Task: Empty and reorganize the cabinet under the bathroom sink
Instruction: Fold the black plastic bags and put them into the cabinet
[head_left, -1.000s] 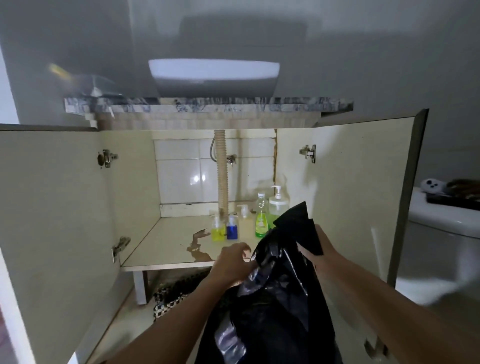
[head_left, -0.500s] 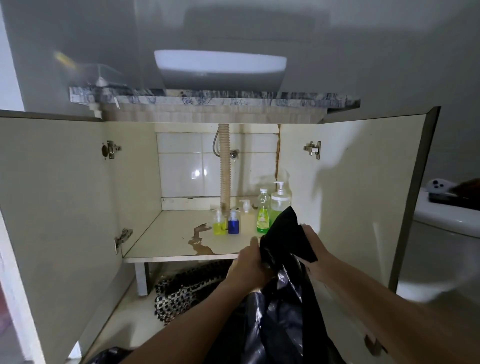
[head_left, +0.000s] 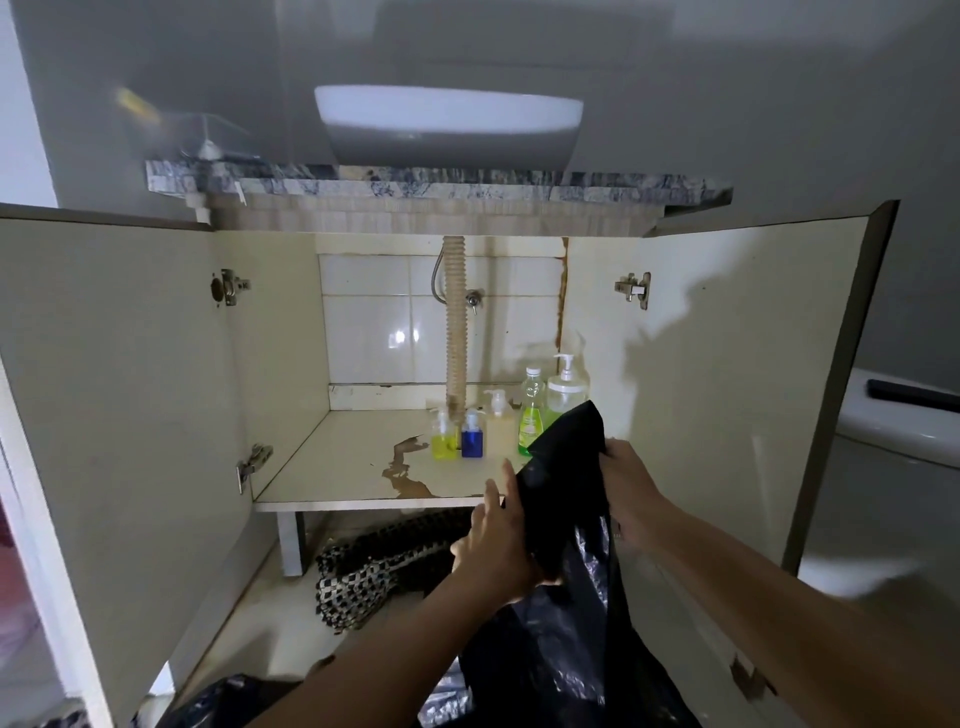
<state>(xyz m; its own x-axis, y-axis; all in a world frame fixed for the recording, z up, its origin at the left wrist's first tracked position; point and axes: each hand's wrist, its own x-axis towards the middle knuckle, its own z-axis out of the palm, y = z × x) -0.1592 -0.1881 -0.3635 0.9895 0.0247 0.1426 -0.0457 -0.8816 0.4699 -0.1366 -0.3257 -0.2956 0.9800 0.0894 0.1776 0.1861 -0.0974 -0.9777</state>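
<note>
The cabinet under the sink stands open, its stained shelf mostly bare. At the back right of the shelf stand a small yellow bottle, a small blue bottle, a white pump bottle, a green bottle and a clear pump bottle. I hold a black plastic bag in front of the shelf's right end. My left hand grips its left side and my right hand grips its right edge. The bag hangs down between my arms.
Both cabinet doors are swung wide. A ribbed drain hose runs down the back wall. A black-and-white woven mat lies on the floor under the shelf. A toilet stands at the right. The basin sits above.
Both hands have lifted the black bag a little higher and nearer the shelf's right front corner. My left hand has shifted from the bag's lower folds onto its upper left side.
</note>
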